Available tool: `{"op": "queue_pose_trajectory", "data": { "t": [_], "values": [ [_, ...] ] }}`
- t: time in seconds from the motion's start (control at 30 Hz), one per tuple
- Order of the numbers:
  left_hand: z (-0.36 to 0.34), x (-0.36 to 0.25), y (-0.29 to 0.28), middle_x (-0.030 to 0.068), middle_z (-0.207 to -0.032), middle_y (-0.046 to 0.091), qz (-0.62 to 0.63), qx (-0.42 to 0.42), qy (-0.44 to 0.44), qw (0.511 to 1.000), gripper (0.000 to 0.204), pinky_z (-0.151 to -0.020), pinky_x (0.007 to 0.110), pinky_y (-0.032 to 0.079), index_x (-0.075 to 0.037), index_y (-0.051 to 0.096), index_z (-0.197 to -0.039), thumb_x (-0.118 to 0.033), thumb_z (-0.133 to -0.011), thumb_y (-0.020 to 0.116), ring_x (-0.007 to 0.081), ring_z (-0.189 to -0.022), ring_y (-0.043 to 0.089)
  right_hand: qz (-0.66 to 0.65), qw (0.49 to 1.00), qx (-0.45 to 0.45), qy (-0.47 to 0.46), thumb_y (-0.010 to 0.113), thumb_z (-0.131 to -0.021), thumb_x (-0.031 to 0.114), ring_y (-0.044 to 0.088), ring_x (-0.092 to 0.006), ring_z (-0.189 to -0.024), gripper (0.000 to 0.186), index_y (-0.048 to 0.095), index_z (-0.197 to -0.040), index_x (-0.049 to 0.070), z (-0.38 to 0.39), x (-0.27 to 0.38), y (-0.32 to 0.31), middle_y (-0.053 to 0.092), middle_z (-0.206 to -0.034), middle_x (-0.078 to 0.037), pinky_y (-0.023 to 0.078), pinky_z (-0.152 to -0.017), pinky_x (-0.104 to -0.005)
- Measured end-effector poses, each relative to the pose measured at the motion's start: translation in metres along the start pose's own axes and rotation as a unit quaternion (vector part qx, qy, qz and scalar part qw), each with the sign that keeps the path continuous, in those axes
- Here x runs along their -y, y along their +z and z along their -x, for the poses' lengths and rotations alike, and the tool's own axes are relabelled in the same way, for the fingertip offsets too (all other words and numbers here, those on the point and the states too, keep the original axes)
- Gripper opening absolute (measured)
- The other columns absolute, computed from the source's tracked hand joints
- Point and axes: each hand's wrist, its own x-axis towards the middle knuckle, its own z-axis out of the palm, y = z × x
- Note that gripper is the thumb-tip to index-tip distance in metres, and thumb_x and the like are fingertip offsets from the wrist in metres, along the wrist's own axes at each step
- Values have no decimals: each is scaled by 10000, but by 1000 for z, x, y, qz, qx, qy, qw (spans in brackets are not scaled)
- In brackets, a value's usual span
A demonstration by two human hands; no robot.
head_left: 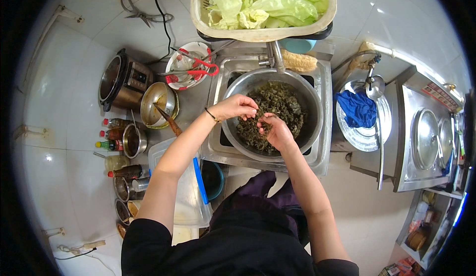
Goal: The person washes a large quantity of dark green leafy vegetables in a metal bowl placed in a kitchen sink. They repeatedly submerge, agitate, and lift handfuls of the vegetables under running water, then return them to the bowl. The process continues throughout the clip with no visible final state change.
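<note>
A large steel basin (233, 127) sits in the steel sink (323, 147), holding a mass of dark, shredded, leafy-looking stuff (275, 100). Over its middle, my left hand (238, 108), with a dark band at the wrist, pinches a small dark bit with thumb and forefinger. Just right of it and slightly lower, my right hand (272, 129) has its fingers curled on some of the same dark stuff. The faucet (276, 58) hangs over the basin's back rim, beside a tan rough sponge-like piece (302, 61).
A lettuce tray (263, 33) is at the back. Left are a cooker (131, 77), red-patterned bowl (179, 83), pot (148, 107), bottles (114, 134) and clear lidded box (193, 211). Right are a steel lid with blue cloth (354, 110) and a counter with covered pots (426, 137).
</note>
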Motion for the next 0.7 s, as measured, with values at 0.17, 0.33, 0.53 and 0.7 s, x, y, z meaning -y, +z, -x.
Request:
{"op": "queue_pose_trajectory", "data": {
  "t": [0.17, 0.33, 0.53, 0.7],
  "values": [
    [-1, 1, -2, 35, -813, 587, 82, -9, 5, 997, 172, -621, 208, 463, -18, 547, -952, -134, -826, 562, 86, -703, 554, -2, 1000, -9, -20, 504, -829, 72, 537, -175, -747, 73, 488, -895, 46, 6, 2, -9, 550, -846, -85, 428, -593, -274],
    [-9, -2, 1, 34, -803, 574, 154, -10, 10, 988, 148, -637, 218, 467, -22, 540, -946, -117, -833, 548, 93, -708, 548, 8, 1000, -9, -27, 488, -846, 104, 536, -176, -746, 112, 492, -931, 32, 14, 9, -17, 549, -855, -88, 429, -591, -274],
    [-27, -4, 10, 23, -792, 572, 160, -15, 20, 987, 124, -631, 211, 472, -33, 548, -922, -116, -830, 549, 81, -706, 549, -36, 999, -5, -35, 449, -843, 86, 528, -171, -746, 106, 488, -924, 31, 24, 16, -25, 543, -864, -88, 428, -588, -275],
    [-42, -11, 27, 5, -760, 573, 65, -30, 18, 997, 102, -584, 186, 472, -43, 562, -860, -123, -801, 584, 62, -662, 548, -35, 998, -10, -49, 447, -841, 81, 519, -167, -731, 77, 476, -899, 40, 30, 20, -32, 539, -862, -86, 425, -583, -272]
  ]
}}
